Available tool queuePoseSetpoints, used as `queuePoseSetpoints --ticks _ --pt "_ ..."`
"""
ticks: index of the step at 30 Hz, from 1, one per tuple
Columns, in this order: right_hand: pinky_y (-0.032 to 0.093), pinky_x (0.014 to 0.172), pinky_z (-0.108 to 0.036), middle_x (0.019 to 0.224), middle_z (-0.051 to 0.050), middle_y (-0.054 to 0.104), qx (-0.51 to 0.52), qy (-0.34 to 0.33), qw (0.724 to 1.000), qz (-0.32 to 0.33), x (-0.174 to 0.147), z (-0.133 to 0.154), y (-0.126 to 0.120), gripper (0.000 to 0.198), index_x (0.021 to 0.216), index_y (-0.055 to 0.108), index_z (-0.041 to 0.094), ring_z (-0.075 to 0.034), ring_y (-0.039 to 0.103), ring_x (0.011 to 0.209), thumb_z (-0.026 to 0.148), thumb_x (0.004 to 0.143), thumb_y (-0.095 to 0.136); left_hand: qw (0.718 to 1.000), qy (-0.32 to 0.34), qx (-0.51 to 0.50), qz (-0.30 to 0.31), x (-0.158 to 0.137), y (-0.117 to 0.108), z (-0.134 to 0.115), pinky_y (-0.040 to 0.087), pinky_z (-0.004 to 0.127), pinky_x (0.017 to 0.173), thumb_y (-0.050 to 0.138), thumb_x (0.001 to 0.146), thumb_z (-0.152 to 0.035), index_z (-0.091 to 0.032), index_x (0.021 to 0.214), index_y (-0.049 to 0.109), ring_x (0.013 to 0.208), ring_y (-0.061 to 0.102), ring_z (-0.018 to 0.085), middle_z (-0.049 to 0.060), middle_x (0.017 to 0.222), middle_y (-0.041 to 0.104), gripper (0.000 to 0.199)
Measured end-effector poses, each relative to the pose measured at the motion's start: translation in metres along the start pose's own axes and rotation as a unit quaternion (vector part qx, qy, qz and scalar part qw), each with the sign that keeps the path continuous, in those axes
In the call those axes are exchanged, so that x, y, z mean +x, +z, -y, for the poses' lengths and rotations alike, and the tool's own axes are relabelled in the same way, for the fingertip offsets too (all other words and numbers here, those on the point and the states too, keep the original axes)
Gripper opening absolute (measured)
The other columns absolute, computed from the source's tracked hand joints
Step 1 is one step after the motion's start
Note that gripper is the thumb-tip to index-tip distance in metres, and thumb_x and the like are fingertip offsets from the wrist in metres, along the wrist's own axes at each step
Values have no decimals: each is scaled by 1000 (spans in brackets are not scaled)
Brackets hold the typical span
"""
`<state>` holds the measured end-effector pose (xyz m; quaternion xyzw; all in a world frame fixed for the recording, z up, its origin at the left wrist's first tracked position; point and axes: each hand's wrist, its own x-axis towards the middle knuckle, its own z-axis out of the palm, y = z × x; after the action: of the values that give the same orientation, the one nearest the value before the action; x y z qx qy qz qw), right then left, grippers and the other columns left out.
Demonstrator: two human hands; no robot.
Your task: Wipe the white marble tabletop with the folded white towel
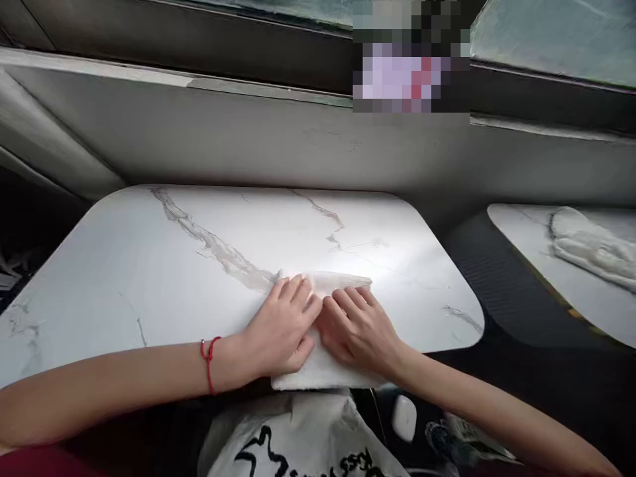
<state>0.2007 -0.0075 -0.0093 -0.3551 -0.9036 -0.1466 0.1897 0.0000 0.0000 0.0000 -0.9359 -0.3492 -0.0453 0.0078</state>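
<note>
A white cloth point(322, 377) lies on the marble-patterned tabletop point(209, 318), its near edge hanging slightly past the table's front edge. Its far part is a raised fold point(340, 281). My left hand point(283, 324), with a red string bracelet on the wrist, has its fingers bent over the fold's left end, gripping it. Beside it, my right hand point(355, 324) is curled into a fist on the fold's right side. The fingertips of my right hand are hidden under the knuckles.
A second marble-patterned table point(527, 232) stands at the right with a crumpled white cloth point(596, 245) on it. A grey wall panel point(248, 146) rises behind the table. Below the front edge are a white printed bag or fabric point(308, 437) and a small white rounded object point(404, 419).
</note>
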Motion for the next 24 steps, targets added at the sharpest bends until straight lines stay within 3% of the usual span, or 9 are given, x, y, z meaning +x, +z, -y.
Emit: queuePoseSetpoints --ticks 2,4,6,8,12,15,19,21,24 --pt "54 66 -43 93 -15 65 38 -5 999 -4 -6 -1 1 21 105 58 12 -29 59 83 23 93 45 1000 -16 -4 -26 -1 12 -1 36 57 119 43 97 -33 3 143 48 143 46 44 31 151 50 59" --pt "57 82 -49 117 -23 65 84 -17 996 5 -11 -3 3 38 126 52 8 -35 60 109 25 93 44 998 -26 -18 -46 -1 22 -2 31 57 122 40 100 -40 7 151 36 150 37 44 32 158 40 69" --pt "51 103 -54 145 -27 52 142 -41 989 26 -16 -5 5 60 147 35 4 -37 47 138 29 93 43 997 -28 -46 -62 -1 29 0 26 55 126 39 101 -52 9 156 21 156 24 43 33 164 26 84" --pt "40 117 -57 160 -27 37 184 -55 980 59 -18 -8 8 78 158 16 2 -35 30 154 38 95 44 994 -30 -78 -67 -1 34 2 22 54 128 41 98 -65 9 159 12 158 15 41 34 167 15 100" --pt "26 127 -57 167 -26 26 215 -61 969 103 -18 -11 10 106 163 2 2 -35 15 160 63 92 50 987 -28 -138 -75 -2 37 7 21 57 128 49 84 -86 -1 162 -8 158 14 42 31 169 10 129" --pt "24 128 -55 170 -24 21 228 -61 964 121 -16 -11 11 108 164 -1 3 -34 9 161 62 91 52 980 -32 -178 -78 -2 37 9 23 60 127 58 76 -89 -10 161 -21 158 15 43 28 170 9 140" --pt "24 128 -57 170 -23 18 234 -44 964 123 -11 -13 15 105 165 -1 5 -35 10 161 59 93 52 971 -50 -218 -87 4 36 15 25 60 127 72 73 -79 -15 159 -29 158 20 39 26 170 15 147" --pt "24 128 -58 170 -25 18 231 -41 965 119 -6 -18 19 103 164 2 4 -35 11 161 59 93 52 970 -53 -221 -87 10 36 23 24 58 128 74 73 -76 -14 160 -24 158 22 37 26 170 19 145" --pt "23 129 -56 169 -25 20 219 -41 968 114 6 -26 29 98 164 10 3 -34 10 161 58 93 52 977 -45 -200 -65 21 34 41 19 56 130 66 78 -79 -12 165 -1 158 21 36 23 170 21 129"
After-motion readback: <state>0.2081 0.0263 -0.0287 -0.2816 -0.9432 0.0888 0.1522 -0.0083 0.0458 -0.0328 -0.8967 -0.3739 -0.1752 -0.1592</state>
